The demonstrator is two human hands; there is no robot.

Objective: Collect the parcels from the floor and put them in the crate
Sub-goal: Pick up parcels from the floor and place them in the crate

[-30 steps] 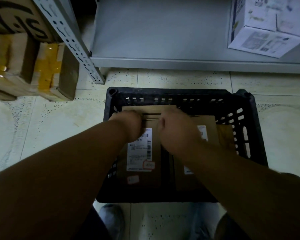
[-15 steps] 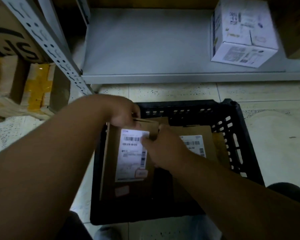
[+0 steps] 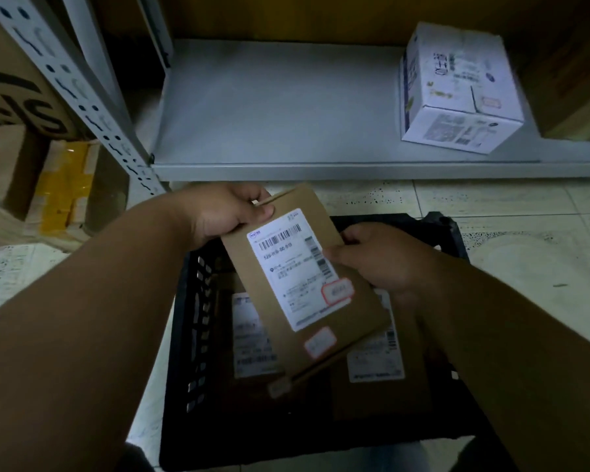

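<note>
A flat brown cardboard parcel (image 3: 300, 274) with a white shipping label is held tilted above the black plastic crate (image 3: 198, 321). My left hand (image 3: 229, 212) grips its top left corner. My right hand (image 3: 378, 257) pinches its right edge. Inside the crate lie two more brown labelled parcels, one at the left (image 3: 249, 338) and one at the right (image 3: 378, 362), both partly hidden by the held parcel.
A grey metal shelf (image 3: 286, 107) runs just beyond the crate, with a white printed box (image 3: 457, 90) on its right part. A perforated shelf upright (image 3: 92, 110) slants at the left, with taped cardboard boxes (image 3: 62, 185) behind it. Speckled floor tiles (image 3: 525, 253) surround the crate.
The parcel was lying in the crate under both hands; it has been lifted out and turned, and now sits higher, above the crate's far side. The view has shifted up towards the shelf.
</note>
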